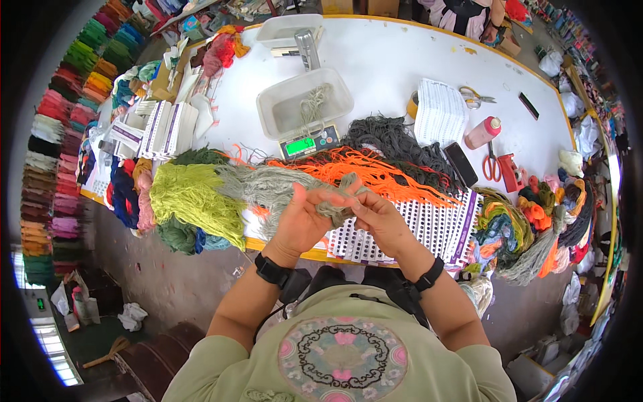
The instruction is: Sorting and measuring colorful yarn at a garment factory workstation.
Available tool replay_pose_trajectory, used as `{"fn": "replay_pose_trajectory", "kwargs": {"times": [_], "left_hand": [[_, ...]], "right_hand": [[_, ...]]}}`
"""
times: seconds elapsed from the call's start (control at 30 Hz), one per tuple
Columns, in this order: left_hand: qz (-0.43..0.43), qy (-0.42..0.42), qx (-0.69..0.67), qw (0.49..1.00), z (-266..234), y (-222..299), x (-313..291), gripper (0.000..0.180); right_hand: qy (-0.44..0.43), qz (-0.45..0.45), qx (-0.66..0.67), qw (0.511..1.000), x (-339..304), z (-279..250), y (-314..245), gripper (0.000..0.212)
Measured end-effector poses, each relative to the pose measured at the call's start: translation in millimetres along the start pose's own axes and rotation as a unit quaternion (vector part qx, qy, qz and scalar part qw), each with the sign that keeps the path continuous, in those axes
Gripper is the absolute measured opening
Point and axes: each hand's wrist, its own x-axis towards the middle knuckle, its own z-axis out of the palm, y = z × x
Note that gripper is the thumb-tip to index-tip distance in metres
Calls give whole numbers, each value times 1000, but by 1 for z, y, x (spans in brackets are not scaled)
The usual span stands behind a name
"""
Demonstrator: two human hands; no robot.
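Note:
Above the table's front edge, my left hand [301, 218] is curled round a bunch of grey-green yarn [264, 182], its thumb raised. Close beside it, my right hand [382, 222] pinches the same yarn between thumb and fingers. The rest of that hank trails leftward over the table, next to lime-green yarn [194, 197]. Orange yarn [375, 173] and dark grey yarn [382, 134] lie just beyond my hands. Farther back, a clear plastic tub [274, 107] with a little pale yarn [313, 104] rests on a digital scale [311, 143] with a lit green display.
Punched white cards [408, 231] lie beneath and right of my hands. To the right are a phone [461, 165], red-handled scissors [492, 164], a pink bottle [482, 132] and a red tool [512, 173]. Mixed yarn [499, 221] hangs at the right edge; card stacks [157, 127] stand left.

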Motion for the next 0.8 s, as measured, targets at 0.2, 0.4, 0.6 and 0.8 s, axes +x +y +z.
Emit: {"fn": "replay_pose_trajectory", "kwargs": {"times": [0.2,0.4,0.6,0.8], "left_hand": [[-8,-56,-106,993,5,12,-3,70],[-71,170,-25,983,-62,68,-59,64],[128,496,7,858,-200,153,-176,22],[-41,487,183,853,-120,45,-56,34]], "right_hand": [[-70,65,-40,995,-17,-12,-7,18],[268,-127,134,946,-67,-105,-54,13],[399,-210,42,892,-212,-364,-92,15],[593,-312,-488,559,-193,-422,-82,11]]}}
